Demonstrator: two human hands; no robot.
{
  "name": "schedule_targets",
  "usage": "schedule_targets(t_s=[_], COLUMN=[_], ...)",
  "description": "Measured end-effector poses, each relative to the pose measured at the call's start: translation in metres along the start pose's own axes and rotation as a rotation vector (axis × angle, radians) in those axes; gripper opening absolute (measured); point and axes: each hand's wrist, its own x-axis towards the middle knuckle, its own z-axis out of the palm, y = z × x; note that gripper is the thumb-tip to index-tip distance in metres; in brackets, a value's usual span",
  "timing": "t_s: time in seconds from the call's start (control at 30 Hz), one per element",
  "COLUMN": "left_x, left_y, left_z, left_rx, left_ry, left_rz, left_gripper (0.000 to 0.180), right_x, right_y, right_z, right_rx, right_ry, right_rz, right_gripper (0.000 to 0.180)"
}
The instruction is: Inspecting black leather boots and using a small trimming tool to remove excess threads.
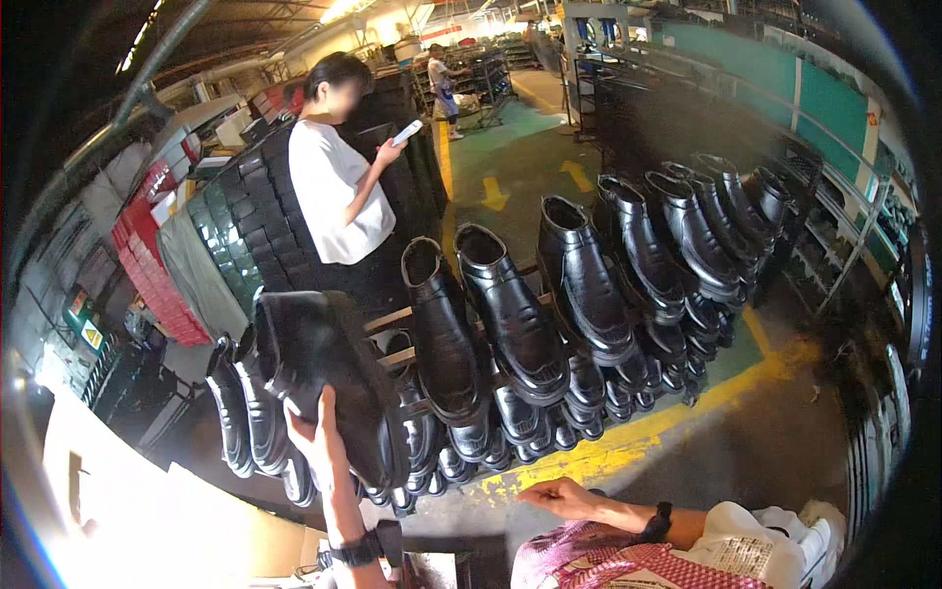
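Note:
My left hand grips a black leather ankle boot at the left end of a shoe rack. The thumb points up along the boot's side, and the other fingers are partly hidden. Beside it stand more black boots in a row on the rack's top level, toes toward me. Lower tiers hold further black shoes. Off to the right, low in front of my body, my right hand is held in the air, fingers loosely stretched, with nothing seen in it.
Across the rack stands a person in a white shirt, looking at a phone. Stacked dark crates rise behind. A brightly lit pale surface is at lower left. Yellow lines mark the floor; metal railings stand at right.

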Motion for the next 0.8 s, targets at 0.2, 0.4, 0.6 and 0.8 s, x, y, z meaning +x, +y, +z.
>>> schedule_targets(t_s=[0.2, 0.4, 0.6, 0.8], left_x=[-0.07, -0.125, -0.157, -0.169], left_y=[0.045, 0.063, 0.077, 0.048], left_z=[-0.019, -0.007, 0.007, 0.014], left_rx=[0.065, -0.042, 0.076, 0.025], left_ry=[0.253, 0.319, 0.43, 0.489], left_rz=[-0.108, -0.17, -0.16, -0.091], left_gripper=[0.055, 0.061, 0.061, 0.061], right_x=[0.035, 0.046, 0.036, 0.025], right_y=[-0.064, -0.139, -0.132, -0.151], right_z=[0.007, -0.003, 0.016, 0.006], right_rx=[0.385, 0.194, 0.173, 0.135], right_ry=[-0.064, -0.228, -0.299, -0.217], right_rz=[-0.374, -0.423, -0.392, -0.414], right_gripper=[0.042, 0.07, 0.093, 0.096])
